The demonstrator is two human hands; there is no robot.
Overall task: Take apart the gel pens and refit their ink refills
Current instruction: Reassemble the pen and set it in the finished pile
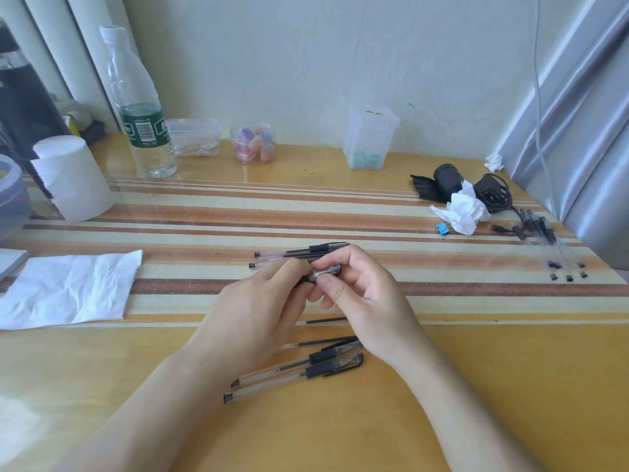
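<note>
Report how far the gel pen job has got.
Done: two thin black ink refills lie loose on the wooden table, so pens have apparently been opened. In hand: the left hand and right hand pinch a clear gel pen with a black grip. Left: two capped pens by the wrists and two pens behind the hands look untouched; the far-right bundle of pens I cannot judge.

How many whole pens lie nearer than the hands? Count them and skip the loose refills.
2. The nearest pen lies slanted, near the right hand. The second pen lies alongside, just behind it. The right hand may hide others.
</note>
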